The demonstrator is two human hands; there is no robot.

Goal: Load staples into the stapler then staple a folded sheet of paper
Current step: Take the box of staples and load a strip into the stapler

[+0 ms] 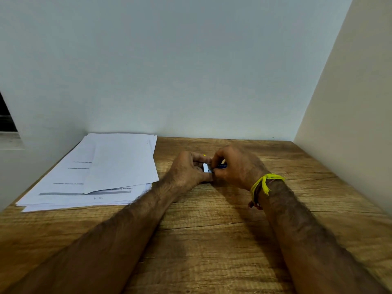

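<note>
Between your hands, the small stapler (213,167) is pinched by curled fingers of the left hand (188,170) and right hand (235,166). Hold it steady and, I think, slide the staples in straight.

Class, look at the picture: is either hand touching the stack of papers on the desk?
No. Both the left hand and the right hand grip the small stapler, apart from the stack of papers.
</note>
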